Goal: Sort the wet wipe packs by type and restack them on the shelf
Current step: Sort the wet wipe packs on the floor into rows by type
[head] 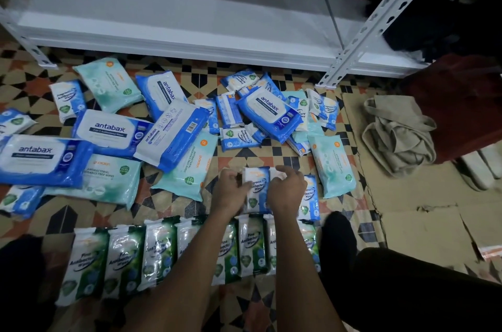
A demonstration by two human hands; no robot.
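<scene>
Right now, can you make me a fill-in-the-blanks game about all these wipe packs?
1. The green pine packs lie in a ____ nearest the person.
2. Both hands, left hand and right hand, touch small ____ packs.
3. The white shelf holds ____ packs.

Missing words: row; blue; no

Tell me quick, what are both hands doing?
Left hand: fingers curled on the left edge of a small blue wipes pack.
Right hand: fingers curled over the same small blue wipes pack.

Patterned tile floor in dim light

Beyond the hands we see a geometric tiled floor (252,153); to their right lie flattened cardboard (423,225) and a crumpled beige cloth bag (399,138).
</scene>
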